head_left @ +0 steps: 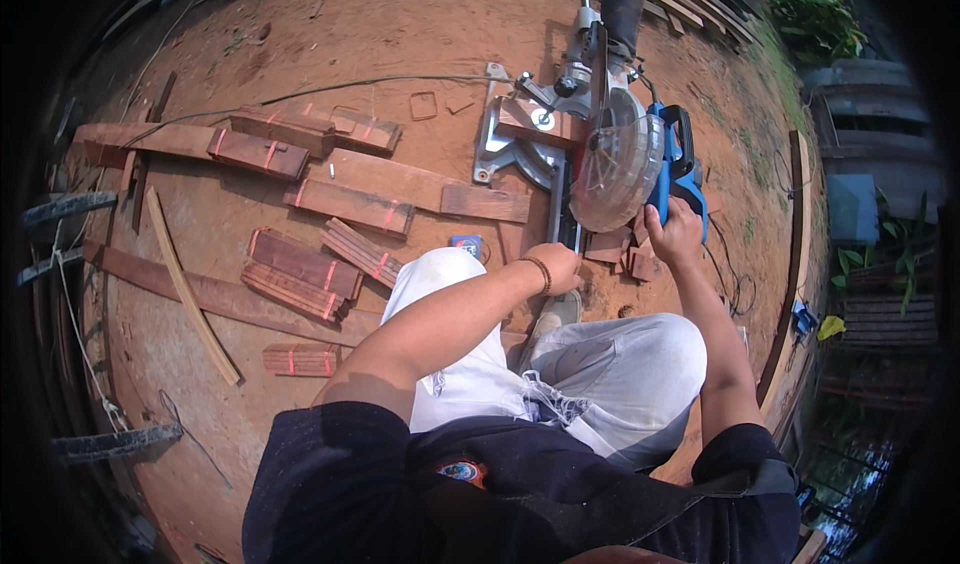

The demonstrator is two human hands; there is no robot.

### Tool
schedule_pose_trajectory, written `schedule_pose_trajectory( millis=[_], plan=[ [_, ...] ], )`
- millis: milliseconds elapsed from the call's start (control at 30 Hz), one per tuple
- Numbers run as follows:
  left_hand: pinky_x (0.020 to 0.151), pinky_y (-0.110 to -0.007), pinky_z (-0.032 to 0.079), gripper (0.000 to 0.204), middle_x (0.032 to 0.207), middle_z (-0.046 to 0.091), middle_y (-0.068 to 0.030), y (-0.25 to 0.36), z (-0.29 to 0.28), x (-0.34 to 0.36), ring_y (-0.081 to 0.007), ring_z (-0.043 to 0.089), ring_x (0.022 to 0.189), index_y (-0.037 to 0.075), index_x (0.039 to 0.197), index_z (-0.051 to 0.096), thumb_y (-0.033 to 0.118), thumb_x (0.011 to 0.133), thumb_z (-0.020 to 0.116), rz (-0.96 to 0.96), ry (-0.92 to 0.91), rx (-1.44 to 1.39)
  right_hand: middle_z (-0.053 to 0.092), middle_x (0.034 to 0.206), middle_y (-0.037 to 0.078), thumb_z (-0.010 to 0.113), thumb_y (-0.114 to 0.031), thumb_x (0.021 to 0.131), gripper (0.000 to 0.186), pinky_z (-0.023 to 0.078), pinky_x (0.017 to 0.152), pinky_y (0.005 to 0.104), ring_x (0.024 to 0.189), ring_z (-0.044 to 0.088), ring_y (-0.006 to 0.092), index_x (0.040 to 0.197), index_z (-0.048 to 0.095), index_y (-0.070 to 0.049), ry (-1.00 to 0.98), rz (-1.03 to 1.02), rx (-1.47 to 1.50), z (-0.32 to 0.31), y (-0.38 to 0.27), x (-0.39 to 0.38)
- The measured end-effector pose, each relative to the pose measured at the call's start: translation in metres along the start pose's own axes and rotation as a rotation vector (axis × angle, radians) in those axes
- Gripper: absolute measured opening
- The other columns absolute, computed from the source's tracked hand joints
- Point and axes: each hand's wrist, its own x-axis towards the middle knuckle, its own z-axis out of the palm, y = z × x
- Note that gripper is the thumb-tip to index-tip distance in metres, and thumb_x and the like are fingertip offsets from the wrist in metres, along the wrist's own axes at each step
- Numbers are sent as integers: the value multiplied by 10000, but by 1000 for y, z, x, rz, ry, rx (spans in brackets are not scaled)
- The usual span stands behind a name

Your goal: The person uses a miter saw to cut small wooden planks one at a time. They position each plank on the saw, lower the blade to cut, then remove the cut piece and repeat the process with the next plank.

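Observation:
A miter saw (617, 169) with a clear blade guard and a blue motor housing stands on the dirt in front of me. My right hand (680, 232) is wrapped round its blue handle, thumb toward the guard. Closed at the near end of the saw's table arm is my left hand (553, 267), which wears a beaded bracelet; its fingers hide the part they grip. A short reddish wood block (522, 120) lies on the saw table, left of the guard, with a round clamp pad showing over it.
Bundles of cut boards tied with red bands (325, 269) lie to the left, among longer planks (380, 176). A small blue box (466, 247) sits near my knee. Wood offcuts (645, 261) lie below the guard. A cable (350, 84) crosses the ground; a long timber (797, 214) borders the right.

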Motion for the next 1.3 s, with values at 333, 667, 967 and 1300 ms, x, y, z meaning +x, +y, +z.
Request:
schedule_pose_trajectory(
  millis=[333, 667, 967, 1300],
  plan=[
    [873, -504, 578, 267, 955, 770, -203, 0, -3, -1, -397, 738, 945, 76, 942, 788, 302, 887, 657, 4, 2, -4, 762, 1133, 160, 638, -474, 928, 456, 515, 880, 496, 1095, 696, 351, 1099, 754, -67, -89, 63, -31, 6, 8, 8],
    [869, -508, 577, 262, 966, 768, -206, 4, -6, -6, -398, 736, 948, 82, 955, 791, 295, 894, 650, -14, 30, -27, 758, 1116, 154, 649, -482, 922, 443, 512, 865, 513, 1073, 693, 362, 1058, 743, -71, 6, 10, 7, 19, 7, 4],
    [859, -505, 578, 266, 965, 768, -204, 0, -11, -11, -392, 739, 945, 91, 958, 793, 315, 907, 658, -41, 33, -38, 756, 1111, 159, 658, -489, 923, 436, 508, 854, 514, 1076, 688, 366, 1041, 746, -79, 36, -3, -15, 35, 17, 14],
    [889, -492, 578, 277, 984, 769, -213, -8, -15, -18, -391, 740, 968, 72, 986, 788, 301, 910, 651, -70, 33, -34, 729, 950, 142, 607, -525, 957, 475, 488, 816, 539, 983, 679, 376, 938, 709, -61, -11, 33, -84, 41, 24, 53]
  ],
)
